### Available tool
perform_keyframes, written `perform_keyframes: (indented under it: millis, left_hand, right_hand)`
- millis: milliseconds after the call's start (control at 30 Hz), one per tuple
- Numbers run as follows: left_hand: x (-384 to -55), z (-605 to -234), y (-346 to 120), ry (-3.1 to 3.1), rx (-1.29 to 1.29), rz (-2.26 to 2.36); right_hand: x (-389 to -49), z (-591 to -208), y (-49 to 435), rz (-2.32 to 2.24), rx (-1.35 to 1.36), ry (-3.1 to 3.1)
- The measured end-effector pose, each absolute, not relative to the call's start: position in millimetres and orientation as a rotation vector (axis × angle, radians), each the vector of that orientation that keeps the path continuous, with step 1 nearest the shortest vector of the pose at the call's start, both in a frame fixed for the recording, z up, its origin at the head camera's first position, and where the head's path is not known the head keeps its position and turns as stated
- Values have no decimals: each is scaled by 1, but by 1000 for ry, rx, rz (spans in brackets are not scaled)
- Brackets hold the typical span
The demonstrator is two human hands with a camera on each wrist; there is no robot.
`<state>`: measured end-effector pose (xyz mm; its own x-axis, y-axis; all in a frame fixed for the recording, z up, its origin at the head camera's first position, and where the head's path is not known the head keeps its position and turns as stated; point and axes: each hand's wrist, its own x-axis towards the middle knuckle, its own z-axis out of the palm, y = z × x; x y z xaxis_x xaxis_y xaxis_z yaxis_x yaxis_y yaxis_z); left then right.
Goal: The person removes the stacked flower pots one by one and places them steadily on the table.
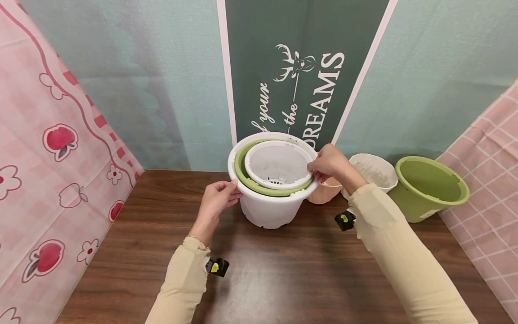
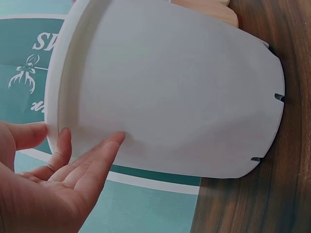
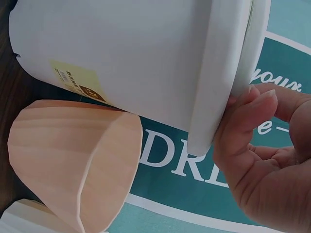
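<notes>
Three nested pots stand in the middle of the head view: a large white flowerpot [image 1: 271,213] outside, a green flowerpot [image 1: 259,186] within it, and a smaller white flowerpot [image 1: 277,157] innermost, with slots in its bottom. My left hand [image 1: 216,200] pinches the large pot's rim at the left, thumb on top; in the left wrist view its fingers [image 2: 104,155] lie under the rim against the outer wall. At the opposite side, my right hand [image 1: 333,164] pinches the small white pot's rim. The right wrist view shows its fingertips right beside the large pot's rim.
Right of the stack stand a peach-coloured pot [image 3: 68,150], a white ribbed pot [image 1: 374,171] and another green flowerpot [image 1: 425,193]. The brown wooden table [image 1: 275,274] meets a teal curtain [image 1: 174,112] behind and patterned pink cloths at both sides.
</notes>
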<state>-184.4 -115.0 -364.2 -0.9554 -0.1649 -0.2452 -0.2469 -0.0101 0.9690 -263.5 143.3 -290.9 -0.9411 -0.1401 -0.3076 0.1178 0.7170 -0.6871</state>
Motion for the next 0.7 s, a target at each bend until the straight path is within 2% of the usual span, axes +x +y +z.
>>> perform_keyframes:
  millis: [700]
  left_hand:
    - [-184,-366,-110,2166,-443,2183]
  right_hand:
    - [-264,-291,147,-1304,119,2420]
